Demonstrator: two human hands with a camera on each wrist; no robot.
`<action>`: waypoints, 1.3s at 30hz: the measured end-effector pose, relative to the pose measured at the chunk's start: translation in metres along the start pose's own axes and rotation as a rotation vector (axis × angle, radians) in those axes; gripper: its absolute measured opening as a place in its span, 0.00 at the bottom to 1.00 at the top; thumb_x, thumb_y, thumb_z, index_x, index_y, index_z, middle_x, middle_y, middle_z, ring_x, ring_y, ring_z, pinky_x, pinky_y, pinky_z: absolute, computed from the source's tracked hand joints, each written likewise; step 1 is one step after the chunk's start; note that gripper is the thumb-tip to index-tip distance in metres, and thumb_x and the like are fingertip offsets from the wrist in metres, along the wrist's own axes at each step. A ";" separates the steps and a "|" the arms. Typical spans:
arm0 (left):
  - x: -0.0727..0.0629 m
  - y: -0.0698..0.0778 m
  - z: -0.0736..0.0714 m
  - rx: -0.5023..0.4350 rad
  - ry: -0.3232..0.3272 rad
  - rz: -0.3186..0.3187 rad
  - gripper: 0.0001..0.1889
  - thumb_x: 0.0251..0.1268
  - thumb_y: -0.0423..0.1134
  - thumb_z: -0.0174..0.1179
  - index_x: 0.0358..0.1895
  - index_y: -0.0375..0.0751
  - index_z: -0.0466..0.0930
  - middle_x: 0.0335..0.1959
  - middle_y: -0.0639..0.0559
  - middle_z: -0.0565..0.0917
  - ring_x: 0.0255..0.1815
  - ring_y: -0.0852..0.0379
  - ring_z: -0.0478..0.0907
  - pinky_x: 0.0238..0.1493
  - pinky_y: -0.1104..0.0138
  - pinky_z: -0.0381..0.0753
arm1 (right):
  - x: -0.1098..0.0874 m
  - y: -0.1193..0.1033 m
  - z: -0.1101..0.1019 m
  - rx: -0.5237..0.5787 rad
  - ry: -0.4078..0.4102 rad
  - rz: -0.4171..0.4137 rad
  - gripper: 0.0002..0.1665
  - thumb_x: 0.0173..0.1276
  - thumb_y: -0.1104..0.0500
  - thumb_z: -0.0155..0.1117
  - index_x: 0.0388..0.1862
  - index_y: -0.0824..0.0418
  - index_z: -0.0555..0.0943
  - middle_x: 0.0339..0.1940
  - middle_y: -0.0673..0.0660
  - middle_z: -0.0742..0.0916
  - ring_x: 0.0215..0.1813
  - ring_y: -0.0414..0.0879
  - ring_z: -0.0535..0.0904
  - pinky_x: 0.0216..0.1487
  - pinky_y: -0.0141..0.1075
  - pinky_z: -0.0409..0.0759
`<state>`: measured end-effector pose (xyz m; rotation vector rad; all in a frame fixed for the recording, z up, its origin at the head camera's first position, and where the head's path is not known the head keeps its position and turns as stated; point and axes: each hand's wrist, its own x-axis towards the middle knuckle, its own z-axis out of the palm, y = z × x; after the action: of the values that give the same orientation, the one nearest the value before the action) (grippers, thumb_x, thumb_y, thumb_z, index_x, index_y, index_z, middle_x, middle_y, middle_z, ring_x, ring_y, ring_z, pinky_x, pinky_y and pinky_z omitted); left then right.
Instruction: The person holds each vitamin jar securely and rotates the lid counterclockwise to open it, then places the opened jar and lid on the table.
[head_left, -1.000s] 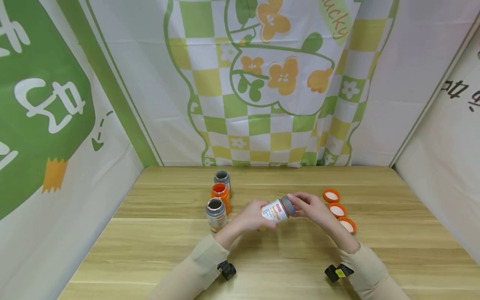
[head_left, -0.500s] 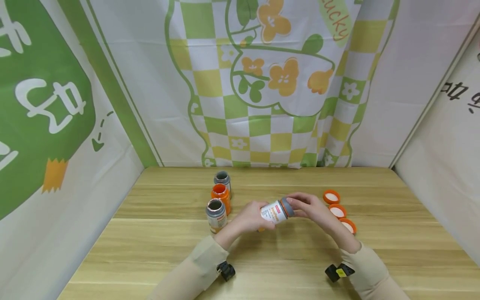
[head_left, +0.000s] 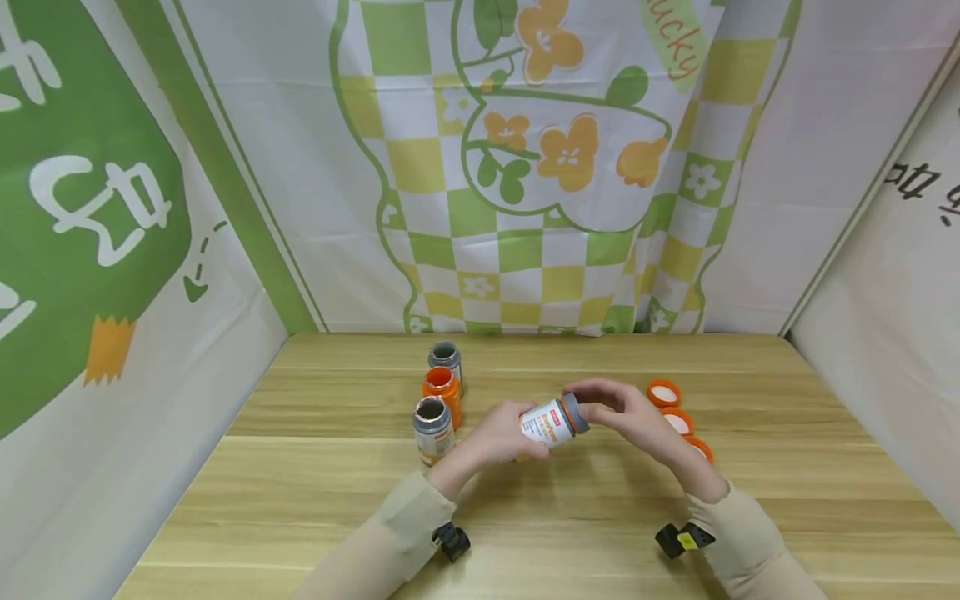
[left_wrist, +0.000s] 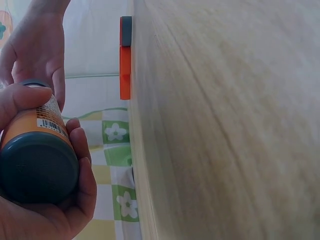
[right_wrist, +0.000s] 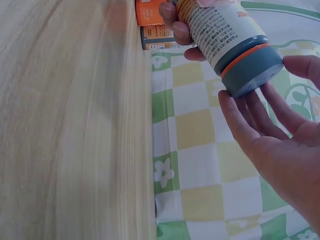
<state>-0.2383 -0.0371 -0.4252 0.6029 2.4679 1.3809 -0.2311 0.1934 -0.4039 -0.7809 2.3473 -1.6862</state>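
Checked backdrop (lettered "ucky"); left hand (head_left: 501, 433) gripping bottle (head_left: 553, 421), right hand (head_left: 626, 414) slack-fingered at cap.

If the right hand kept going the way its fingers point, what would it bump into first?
Probably the grey cap of the bottle held by the left hand. The right hand has its fingers right at it.
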 end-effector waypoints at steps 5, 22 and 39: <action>-0.001 0.000 -0.001 0.013 -0.004 0.016 0.18 0.36 0.35 0.72 0.35 0.41 0.79 0.25 0.54 0.80 0.23 0.60 0.74 0.24 0.68 0.75 | -0.002 0.001 -0.002 0.064 -0.053 -0.080 0.24 0.66 0.63 0.61 0.61 0.64 0.73 0.63 0.68 0.75 0.60 0.38 0.76 0.51 0.37 0.80; -0.003 0.002 -0.001 0.048 0.008 0.035 0.19 0.37 0.34 0.71 0.39 0.40 0.79 0.25 0.53 0.79 0.21 0.61 0.74 0.19 0.67 0.76 | -0.005 -0.001 -0.004 -0.151 -0.076 -0.352 0.24 0.57 0.73 0.64 0.54 0.62 0.77 0.59 0.65 0.77 0.65 0.43 0.72 0.61 0.46 0.73; -0.003 0.003 0.000 0.041 0.023 0.030 0.18 0.37 0.34 0.71 0.37 0.41 0.79 0.23 0.53 0.79 0.20 0.61 0.73 0.18 0.68 0.76 | -0.007 -0.003 0.000 -0.119 -0.026 -0.384 0.26 0.57 0.72 0.66 0.56 0.66 0.75 0.61 0.60 0.77 0.66 0.45 0.71 0.61 0.46 0.73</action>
<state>-0.2349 -0.0367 -0.4224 0.6390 2.5212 1.3579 -0.2242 0.1959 -0.4021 -1.3398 2.4143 -1.6605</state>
